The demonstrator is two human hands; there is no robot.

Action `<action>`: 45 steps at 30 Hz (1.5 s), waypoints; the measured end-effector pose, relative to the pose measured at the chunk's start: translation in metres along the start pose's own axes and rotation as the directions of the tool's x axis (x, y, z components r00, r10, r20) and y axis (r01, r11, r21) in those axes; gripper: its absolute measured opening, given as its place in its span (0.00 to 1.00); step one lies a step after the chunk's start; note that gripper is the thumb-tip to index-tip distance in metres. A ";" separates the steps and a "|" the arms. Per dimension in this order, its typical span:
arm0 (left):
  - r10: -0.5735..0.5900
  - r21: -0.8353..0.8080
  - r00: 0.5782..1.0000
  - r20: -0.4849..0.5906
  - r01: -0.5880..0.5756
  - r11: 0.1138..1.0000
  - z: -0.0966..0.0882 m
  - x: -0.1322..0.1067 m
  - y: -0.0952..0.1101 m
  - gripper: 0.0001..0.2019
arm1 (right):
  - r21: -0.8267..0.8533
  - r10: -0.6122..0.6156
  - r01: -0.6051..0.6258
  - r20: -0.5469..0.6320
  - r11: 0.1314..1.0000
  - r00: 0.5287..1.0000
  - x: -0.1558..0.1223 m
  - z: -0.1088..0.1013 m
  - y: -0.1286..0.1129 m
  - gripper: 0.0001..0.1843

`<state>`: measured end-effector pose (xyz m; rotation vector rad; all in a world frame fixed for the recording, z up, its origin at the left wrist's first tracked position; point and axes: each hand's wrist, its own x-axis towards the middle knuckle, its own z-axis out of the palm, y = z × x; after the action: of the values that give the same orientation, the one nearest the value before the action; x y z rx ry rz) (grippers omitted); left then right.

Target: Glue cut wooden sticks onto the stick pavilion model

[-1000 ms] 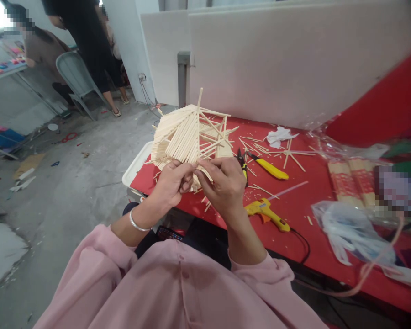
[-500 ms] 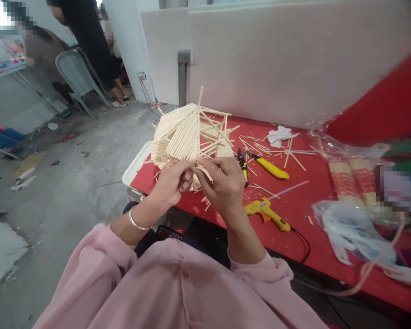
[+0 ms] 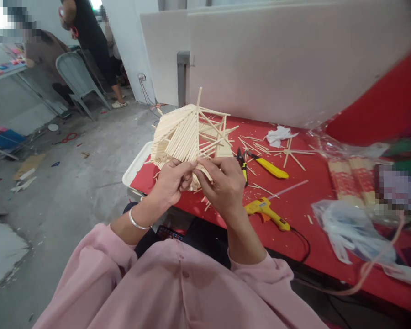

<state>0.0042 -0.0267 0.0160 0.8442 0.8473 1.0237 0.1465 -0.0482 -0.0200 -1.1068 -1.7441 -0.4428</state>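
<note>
A model built of thin wooden sticks [image 3: 183, 139] stands on the red table, its sloping, roof-like face toward me. At its near lower edge my left hand [image 3: 173, 180] is closed, thumb and forefinger pinched together. My right hand [image 3: 224, 183] meets it there, also in a pinch, fingertips almost touching the left ones. Whatever sits between the fingertips is too small and covered to make out. Yellow-handled cutters [image 3: 241, 167] lie just beyond my right hand, and a yellow glue gun [image 3: 267, 212] with a clear glue stick rests to its right.
Yellow-handled pliers [image 3: 270, 168], loose sticks [image 3: 256, 146] and a crumpled white tissue [image 3: 280, 135] lie on the red table [image 3: 294, 196]. Farther right are a plastic bag [image 3: 349, 228] and packs of sticks [image 3: 351, 180]. White boards lean behind. Other people are at the far left.
My hands keep the same pinch at the model's edge, with hardly any shift. In the background, the standing person's arm has moved, and a red item now shows by the hand.
</note>
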 end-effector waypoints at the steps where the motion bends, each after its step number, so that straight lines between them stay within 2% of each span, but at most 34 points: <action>1: 0.000 0.002 1.000 -0.001 0.000 1.000 0.000 0.000 0.000 0.19 | 0.004 0.012 -0.012 -0.003 1.000 1.000 -0.001 -0.003 0.001 0.14; 3: -0.001 0.007 1.000 -0.002 0.001 1.000 0.000 0.000 0.001 0.20 | 0.000 0.064 -0.064 -0.011 0.998 0.998 -0.005 -0.014 0.006 0.14; 5: 0.002 0.017 1.000 0.000 -0.002 1.000 -0.001 0.000 0.001 0.20 | -0.043 0.167 -0.167 -0.006 0.985 0.986 -0.016 -0.030 0.015 0.13; 7: 0.004 0.039 1.000 0.016 -0.005 0.999 -0.001 -0.001 0.002 0.21 | -0.161 0.335 -0.323 0.052 0.932 0.941 -0.034 -0.052 0.031 0.14; 8: 0.004 0.050 1.000 0.025 -0.006 0.999 -0.001 -0.001 0.002 0.21 | -0.252 0.443 -0.406 0.110 0.878 0.890 -0.045 -0.064 0.040 0.15; 9: 0.005 0.059 0.999 0.031 -0.007 0.998 -0.001 -0.001 0.002 0.21 | -0.366 0.559 -0.468 0.197 0.804 0.806 -0.058 -0.076 0.050 0.17; 10: 0.004 0.066 0.999 0.038 -0.006 0.998 -0.001 -0.001 0.002 0.21 | -0.487 0.651 -0.475 0.299 0.733 0.698 -0.070 -0.087 0.060 0.19; 12: 0.008 0.067 0.999 0.038 -0.011 0.998 -0.002 0.000 0.001 0.20 | -0.697 0.793 -0.413 0.391 0.587 0.466 -0.094 -0.104 0.079 0.23; 14: 0.021 0.056 0.999 0.031 -0.022 0.998 -0.002 0.001 0.001 0.20 | -0.806 0.864 -0.329 0.406 0.493 0.299 -0.113 -0.113 0.093 0.25; 16: 0.034 0.046 0.999 0.022 -0.035 0.998 -0.002 0.001 0.000 0.20 | -0.824 0.872 -0.289 0.447 0.488 0.199 -0.127 -0.113 0.103 0.24; 18: 0.036 0.046 0.999 0.017 -0.037 0.998 -0.003 0.002 -0.001 0.20 | -0.801 0.852 -0.289 0.500 0.524 0.158 -0.133 -0.108 0.109 0.22; 22: 0.034 0.051 0.999 0.023 -0.035 0.998 -0.002 0.002 -0.001 0.21 | -0.761 0.824 -0.320 0.540 0.565 0.171 -0.133 -0.095 0.115 0.17; 26: 0.042 0.048 0.999 0.024 -0.043 0.998 -0.001 0.001 -0.001 0.21 | -0.729 0.810 -0.360 0.559 0.582 0.176 -0.132 -0.094 0.120 0.13; 29: 0.022 0.069 0.999 0.026 -0.024 0.997 -0.001 0.000 0.000 0.23 | -0.697 0.816 -0.433 0.535 0.572 0.216 -0.129 -0.099 0.116 0.11; 31: 0.009 0.071 0.999 0.031 -0.012 0.997 -0.001 -0.001 0.000 0.23 | -0.631 0.846 -0.570 0.459 0.525 0.271 -0.123 -0.102 0.108 0.12; 33: 0.004 0.058 0.999 0.033 -0.006 0.998 -0.001 -0.002 0.000 0.23 | -0.479 0.885 -0.750 0.334 0.457 0.326 -0.109 -0.105 0.095 0.14; 35: 0.005 0.039 1.000 0.017 -0.006 0.999 -0.001 -0.003 -0.001 0.23 | -0.315 0.896 -0.840 0.209 0.441 0.392 -0.087 -0.106 0.079 0.13; 37: -0.003 0.030 1.000 0.000 0.003 1.000 0.000 -0.003 -0.001 0.23 | -0.258 0.856 -0.817 0.130 0.516 0.500 -0.062 -0.105 0.063 0.12; 41: -0.018 0.016 1.000 -0.016 0.018 1.000 0.000 -0.003 -0.003 0.24 | -0.104 0.677 -0.671 0.182 0.734 0.713 -0.016 -0.093 0.041 0.19; 43: -0.006 0.006 0.999 -0.032 0.007 1.000 0.001 -0.003 -0.005 0.24 | -0.135 0.587 -0.572 0.127 0.809 0.800 -0.003 -0.083 0.036 0.23; 45: 0.004 0.003 0.999 -0.042 -0.004 1.000 0.001 -0.003 -0.005 0.23 | -0.252 0.511 -0.488 0.029 0.835 0.859 0.004 -0.072 0.033 0.26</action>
<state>0.0063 -0.0317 0.0124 0.8295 0.8831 1.0476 0.2126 -0.0799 0.0096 -1.7245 -1.4227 -0.2744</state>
